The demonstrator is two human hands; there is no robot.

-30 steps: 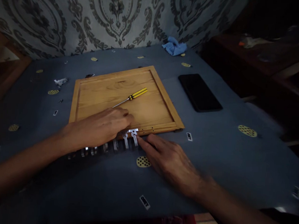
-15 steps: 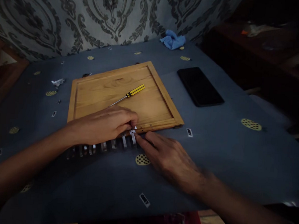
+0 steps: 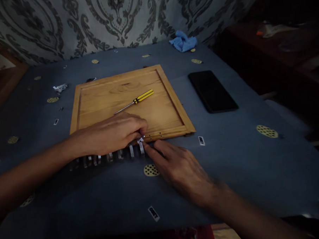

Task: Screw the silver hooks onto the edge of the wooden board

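My left hand is closed in a pinch over the front edge of a framed wooden panel, with its fingertips on a small bent metal clip. Opposite it, my right hand reaches that clip with one extended digit against its side, the other fingers curled; its thumb's grip is partly hidden. Several similar metal clips hang in a row along the edge, some beneath my left wrist. A screwdriver with a yellow and black handle lies on the panel, its tip just beyond my left hand.
A black phone or tablet lies right of the panel on the blue-grey patterned tablecloth. A crumpled blue cloth is at the back. Small metal parts lie to the left. Patterned fabric rises behind the table.
The view has shifted very slightly. Both hands stay at the same clip, with hardly any visible movement.
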